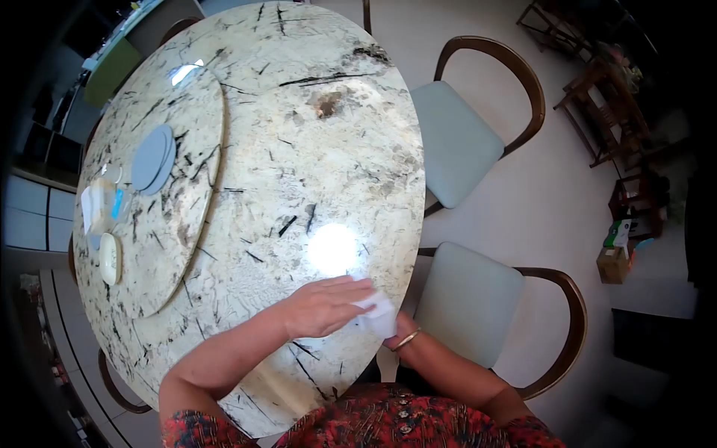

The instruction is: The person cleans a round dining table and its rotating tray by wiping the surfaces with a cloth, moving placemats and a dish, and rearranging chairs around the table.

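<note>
Left hand gripped the white cloth at lower centre frame, by the bench edge; slanting lower-right, it touched my right hand, whose grip I couldn't tell.

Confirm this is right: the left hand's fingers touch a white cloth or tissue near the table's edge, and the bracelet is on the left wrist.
Wrong wrist: the head view shows the bracelet on the wrist of the right hand. The left hand's fingers do touch the white cloth or tissue near the table's edge.
</note>
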Action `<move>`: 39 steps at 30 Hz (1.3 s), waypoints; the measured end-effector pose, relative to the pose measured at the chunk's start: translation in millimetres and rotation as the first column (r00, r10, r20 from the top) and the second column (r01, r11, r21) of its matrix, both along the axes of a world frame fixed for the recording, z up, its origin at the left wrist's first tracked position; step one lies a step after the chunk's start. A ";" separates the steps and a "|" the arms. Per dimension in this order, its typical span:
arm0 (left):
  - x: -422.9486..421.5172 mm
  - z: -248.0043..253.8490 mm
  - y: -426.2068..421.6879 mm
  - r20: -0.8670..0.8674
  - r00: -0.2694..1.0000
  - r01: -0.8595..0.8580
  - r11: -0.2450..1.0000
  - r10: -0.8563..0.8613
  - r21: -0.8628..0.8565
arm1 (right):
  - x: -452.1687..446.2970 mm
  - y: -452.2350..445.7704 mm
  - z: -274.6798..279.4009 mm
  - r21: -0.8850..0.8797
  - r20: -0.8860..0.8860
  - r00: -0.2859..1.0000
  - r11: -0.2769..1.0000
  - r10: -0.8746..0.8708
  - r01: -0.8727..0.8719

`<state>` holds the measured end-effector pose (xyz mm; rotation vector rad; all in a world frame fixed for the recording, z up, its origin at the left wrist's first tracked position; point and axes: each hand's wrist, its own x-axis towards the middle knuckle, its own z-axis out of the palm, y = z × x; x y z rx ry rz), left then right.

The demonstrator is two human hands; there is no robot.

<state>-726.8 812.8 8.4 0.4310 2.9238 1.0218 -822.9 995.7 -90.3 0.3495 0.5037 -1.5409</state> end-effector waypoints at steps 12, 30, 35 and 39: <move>-55.9 -29.4 -132.7 -0.251 0.512 -0.854 0.455 0.821 -0.253 | 2.5 17.1 -8.1 0.135 -0.078 0.987 0.982 0.140 -0.129; 107.1 17.6 -37.2 -0.617 0.222 -0.975 0.180 0.755 -0.130 | 21.0 34.0 30.0 0.243 -0.063 0.955 0.933 0.288 -0.266; 95.4 -38.3 -39.5 -0.491 0.285 -0.948 0.318 0.823 -0.018 | 19.8 32.1 28.0 0.258 -0.083 0.959 0.935 0.271 -0.242; 53.5 -42.8 53.2 -0.450 0.503 -0.796 0.598 0.738 0.092 | 17.9 36.3 25.0 0.228 -0.069 0.959 0.940 0.275 -0.253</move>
